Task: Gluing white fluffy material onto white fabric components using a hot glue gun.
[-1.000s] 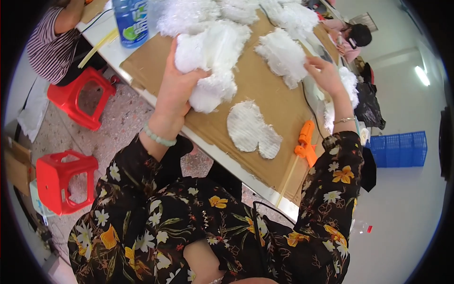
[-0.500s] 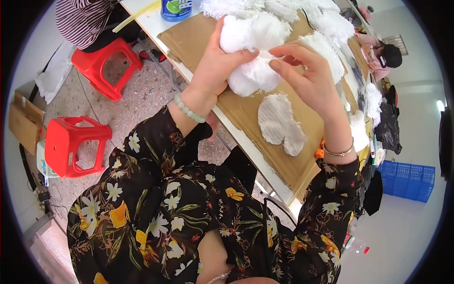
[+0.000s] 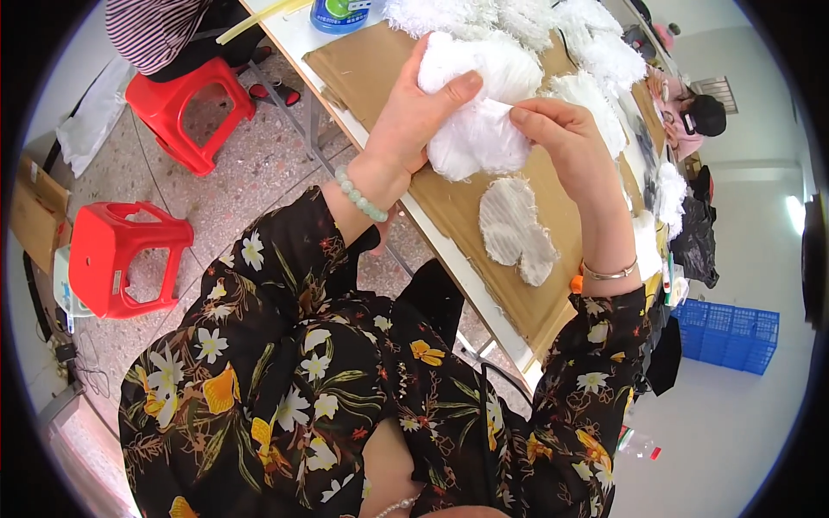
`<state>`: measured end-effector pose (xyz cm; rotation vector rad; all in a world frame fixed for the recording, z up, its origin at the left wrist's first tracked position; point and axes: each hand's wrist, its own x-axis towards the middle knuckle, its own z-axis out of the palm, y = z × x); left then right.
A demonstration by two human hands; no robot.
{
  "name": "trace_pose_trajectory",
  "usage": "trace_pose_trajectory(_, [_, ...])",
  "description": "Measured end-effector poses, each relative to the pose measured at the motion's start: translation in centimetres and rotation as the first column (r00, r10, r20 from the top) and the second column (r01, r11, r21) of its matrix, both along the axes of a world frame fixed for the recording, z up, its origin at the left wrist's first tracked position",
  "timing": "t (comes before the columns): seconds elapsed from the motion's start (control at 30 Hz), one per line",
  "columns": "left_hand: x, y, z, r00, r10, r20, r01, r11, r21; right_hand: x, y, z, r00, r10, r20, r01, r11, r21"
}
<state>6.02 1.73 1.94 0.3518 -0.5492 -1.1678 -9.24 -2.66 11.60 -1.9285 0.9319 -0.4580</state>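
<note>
In front of me I hold a puffy white fabric piece [image 3: 496, 78] with rounded lobes, raised over brown cardboard on the table. My left hand [image 3: 404, 125] is closed round its left side, the thumb pressing on the front and the other fingers hidden behind. Thumb and forefinger of my right hand [image 3: 570, 142] pinch the fabric at its right edge. Whether a needle or thread is in that pinch is too small to make out. Just below lies a flat, off-white fabric cutout [image 3: 515, 229] with frayed edges.
The cardboard [image 3: 432, 203] covers the table's near part. Shaggy white pieces [image 3: 596, 52] are heaped beyond my hands, with a blue bottle [image 3: 341, 15] at the far left. Red stools [image 3: 129, 259] stand on the floor at left. A blue crate [image 3: 725, 335] is at right. Other people sit nearby.
My right hand has closed its finger and thumb onto the fabric's edge. The white piece has turned slightly in my left hand, and the whole view has shifted a little.
</note>
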Motion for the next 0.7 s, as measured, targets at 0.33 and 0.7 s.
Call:
trace_pose_trajectory(0.33, [-0.4,0.6,-0.1,0.959,0.033,0.281,-0.032,0.999,-0.007,-1.2,-1.6,-0.3,0.914,-0.286,0.288,0.137,0.886,0.444])
trace_pose_trajectory(0.7, [0.0,0.5,0.1,0.981,0.018,0.194,-0.034,0.996,0.080,-1.9,-1.1,0.5,0.987,-0.128,0.099,0.123,0.991,0.056])
